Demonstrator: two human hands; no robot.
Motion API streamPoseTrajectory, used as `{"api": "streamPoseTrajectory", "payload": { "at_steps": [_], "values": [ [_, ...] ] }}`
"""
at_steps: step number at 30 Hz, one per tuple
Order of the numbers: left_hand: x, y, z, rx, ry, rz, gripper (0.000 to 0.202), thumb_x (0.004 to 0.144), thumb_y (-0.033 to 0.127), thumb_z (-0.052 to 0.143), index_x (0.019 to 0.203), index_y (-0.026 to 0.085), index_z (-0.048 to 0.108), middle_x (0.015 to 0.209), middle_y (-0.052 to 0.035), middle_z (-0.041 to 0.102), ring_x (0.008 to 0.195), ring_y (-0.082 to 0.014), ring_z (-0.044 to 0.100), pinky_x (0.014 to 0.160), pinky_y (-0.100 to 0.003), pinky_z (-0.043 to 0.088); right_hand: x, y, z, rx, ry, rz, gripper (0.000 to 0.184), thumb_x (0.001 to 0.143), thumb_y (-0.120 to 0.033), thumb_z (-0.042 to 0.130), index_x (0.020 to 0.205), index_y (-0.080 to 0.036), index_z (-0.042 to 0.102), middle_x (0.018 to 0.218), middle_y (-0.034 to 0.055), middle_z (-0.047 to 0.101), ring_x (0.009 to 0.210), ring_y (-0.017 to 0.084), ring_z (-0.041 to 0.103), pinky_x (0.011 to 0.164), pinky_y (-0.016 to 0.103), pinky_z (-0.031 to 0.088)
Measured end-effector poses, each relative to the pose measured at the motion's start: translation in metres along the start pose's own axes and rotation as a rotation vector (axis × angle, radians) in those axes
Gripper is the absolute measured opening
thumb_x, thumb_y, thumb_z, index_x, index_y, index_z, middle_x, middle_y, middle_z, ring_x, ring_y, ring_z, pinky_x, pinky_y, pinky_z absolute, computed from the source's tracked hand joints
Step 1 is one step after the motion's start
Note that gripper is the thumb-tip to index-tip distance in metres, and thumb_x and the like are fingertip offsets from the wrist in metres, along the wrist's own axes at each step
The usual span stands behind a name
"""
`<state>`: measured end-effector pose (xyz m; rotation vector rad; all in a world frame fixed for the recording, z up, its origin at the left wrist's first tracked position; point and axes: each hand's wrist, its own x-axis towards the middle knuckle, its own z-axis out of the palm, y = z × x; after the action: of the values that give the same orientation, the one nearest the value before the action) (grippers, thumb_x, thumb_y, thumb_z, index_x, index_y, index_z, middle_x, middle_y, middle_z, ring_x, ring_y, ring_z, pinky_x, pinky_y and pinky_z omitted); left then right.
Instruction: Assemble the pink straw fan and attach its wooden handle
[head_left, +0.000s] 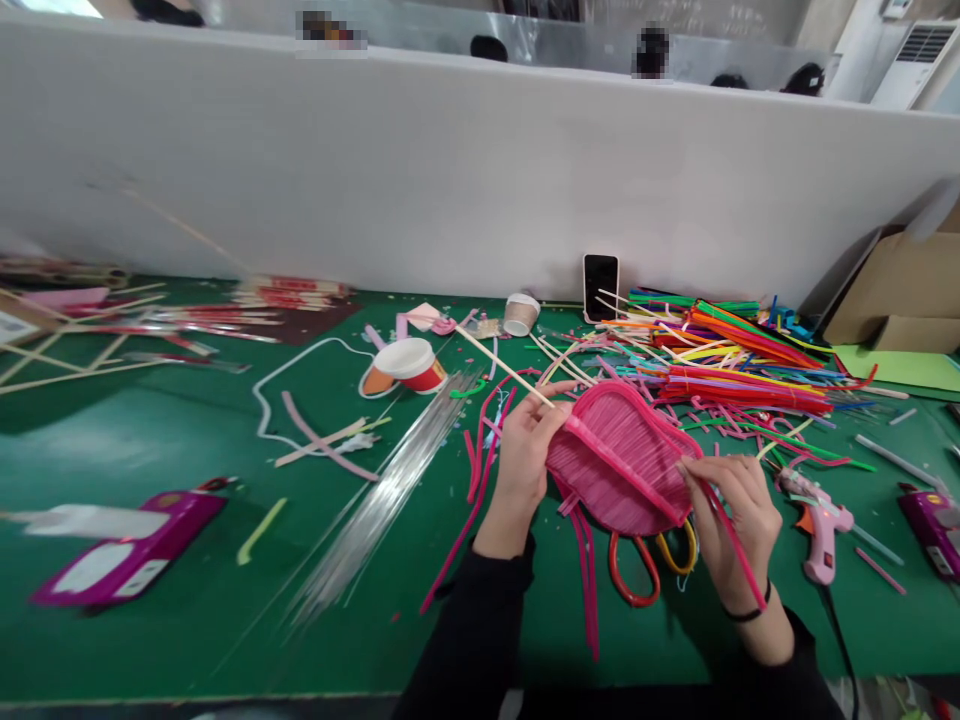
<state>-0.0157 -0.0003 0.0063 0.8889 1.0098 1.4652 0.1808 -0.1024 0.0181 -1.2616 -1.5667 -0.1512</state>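
Note:
A rounded pink piece (626, 460), edged in pink pipe cleaner with a band across its middle, is held above the green table. My left hand (527, 455) is closed on its left end, where a thin wooden stick (499, 362) sticks out up and to the left. At the right edge, my right hand (735, 505) pinches a pink pipe cleaner (733, 550) whose loose end hangs down past the wrist. Below the piece show the red and yellow handles of scissors (634, 572). Loose pink pipe cleaners (587, 590) lie under and beside it.
Bundles of coloured pipe cleaners (750, 388) lie at the back right, near a phone (601, 285). A pink glue gun (823, 520) rests to the right. Clear thin rods (390, 490), a paper cup (424, 370) and a purple package (142, 545) are leftward. A white partition (420, 170) stands behind.

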Motion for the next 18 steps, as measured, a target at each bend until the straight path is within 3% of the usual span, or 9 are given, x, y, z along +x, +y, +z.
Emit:
{"api": "streamPoseTrajectory", "payload": {
  "at_steps": [18],
  "values": [
    [-0.001, -0.002, 0.002, 0.029, 0.020, -0.015, 0.031, 0.069, 0.030, 0.075, 0.096, 0.017, 0.074, 0.059, 0.0032, 0.060, 0.050, -0.0089, 0.049, 0.050, -0.020, 0.035, -0.001, 0.013, 0.008, -0.083, 0.006, -0.037, 0.013, 0.087, -0.008, 0.067, 0.091, -0.020, 0.065, 0.080, 0.0021, 0.068, 0.077, 0.016, 0.058, 0.076, 0.034, 0.049]
  ]
}}
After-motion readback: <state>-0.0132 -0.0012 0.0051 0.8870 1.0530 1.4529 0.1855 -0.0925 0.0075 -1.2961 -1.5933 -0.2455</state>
